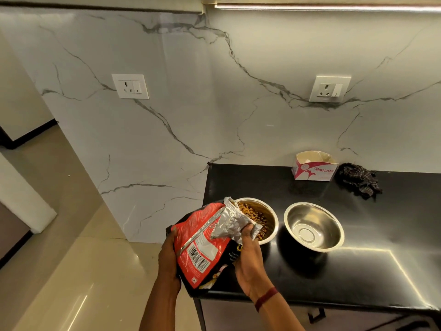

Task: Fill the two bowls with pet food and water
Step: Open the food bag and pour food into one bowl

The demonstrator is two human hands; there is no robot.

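Food bag (202,240), red and black, held tilted over the counter's near edge, foil mouth above kibble bowl (268,209); long axis near-left to far-right. Left hand (168,256) gripping bag's lower side. Right hand (248,256) pinching foil mouth, nearer both bowls. Empty bowl (313,226) just right, apart, dry. Glossy black counter (358,271); tissue box (315,167) and dark cloth (359,179) at back; marble wall (191,103) behind.

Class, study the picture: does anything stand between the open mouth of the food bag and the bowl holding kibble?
Nothing visible does. The left hand and right hand tilt the food bag so its mouth overhangs the kibble bowl; the empty bowl stands apart.
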